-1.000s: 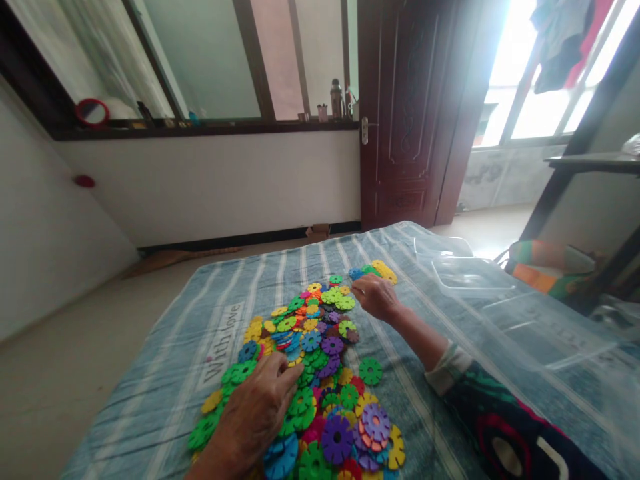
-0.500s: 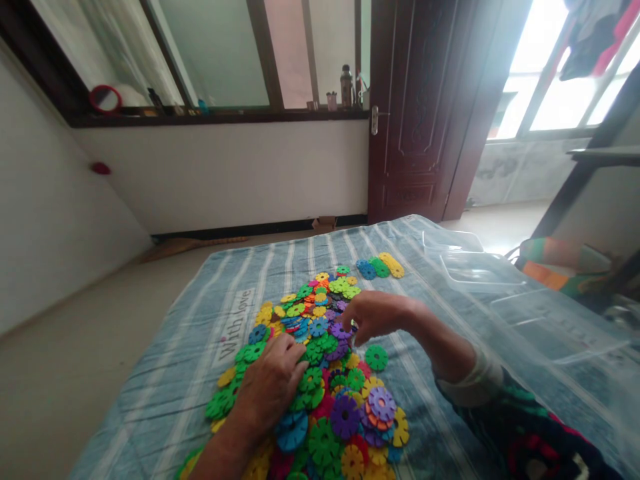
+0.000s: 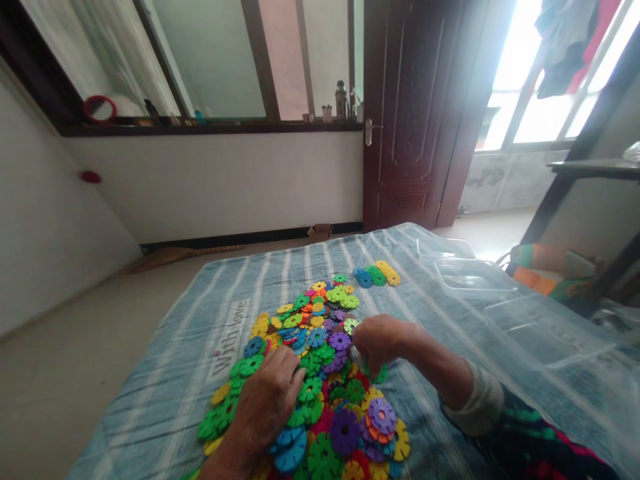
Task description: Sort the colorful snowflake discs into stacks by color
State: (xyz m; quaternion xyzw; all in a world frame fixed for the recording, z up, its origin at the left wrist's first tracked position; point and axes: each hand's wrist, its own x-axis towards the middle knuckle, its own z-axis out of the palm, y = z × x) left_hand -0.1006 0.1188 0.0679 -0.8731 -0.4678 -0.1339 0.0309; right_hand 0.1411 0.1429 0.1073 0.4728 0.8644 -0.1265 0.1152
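A long heap of slotted plastic snowflake discs (image 3: 345, 430) in many colours lies on the striped bedsheet. My left hand (image 3: 273, 387) rests back-up on the heap's left side, among green discs (image 3: 250, 365). Its thumb is apart and the other fingertips are mostly hidden behind the knuckles. At the heap's right edge hovers my right hand (image 3: 383, 339), one finger pointing down onto a single green disc (image 3: 383, 375), which it partly covers. No disc shows lifted in either hand. A pale yellow-green disc (image 3: 351, 326) lies just left of the right hand.
Short rows of blue discs (image 3: 363, 278), green discs (image 3: 376, 275) and yellow discs (image 3: 389, 273) lie beyond the heap. Clear plastic boxes (image 3: 475, 283) stand along the bed's right side. The striped sheet (image 3: 190, 353) carries printed lettering. A brown door (image 3: 410, 120) is behind.
My right hand has moved from the purple discs down toward the loose green disc and now partly covers it. My left hand stays on the heap. The view has tilted slightly up.
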